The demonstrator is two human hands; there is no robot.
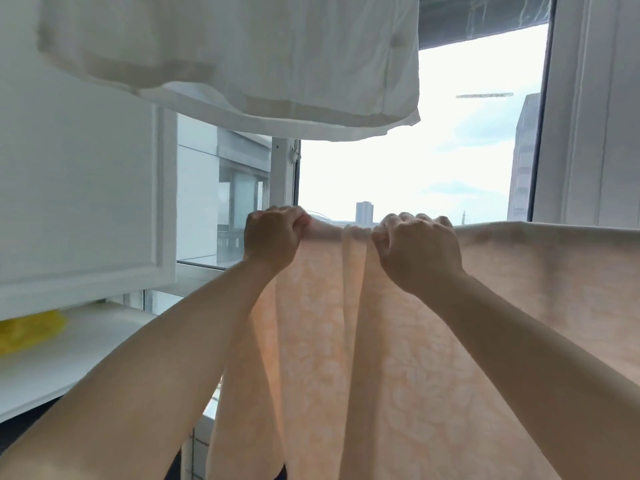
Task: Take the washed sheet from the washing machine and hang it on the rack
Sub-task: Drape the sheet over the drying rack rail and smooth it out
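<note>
Hands [341, 244] grip sheet's [346, 341] bunched, seemingly draped top.

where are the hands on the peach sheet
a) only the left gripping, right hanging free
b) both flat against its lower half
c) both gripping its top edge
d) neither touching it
c: the left hand and right hand both curl their fingers over the top edge of the sheet.

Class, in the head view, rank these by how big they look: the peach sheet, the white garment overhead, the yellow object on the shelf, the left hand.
1. Peach sheet
2. White garment
3. Yellow object and left hand: similar; the object is cropped, so unranked.
</note>
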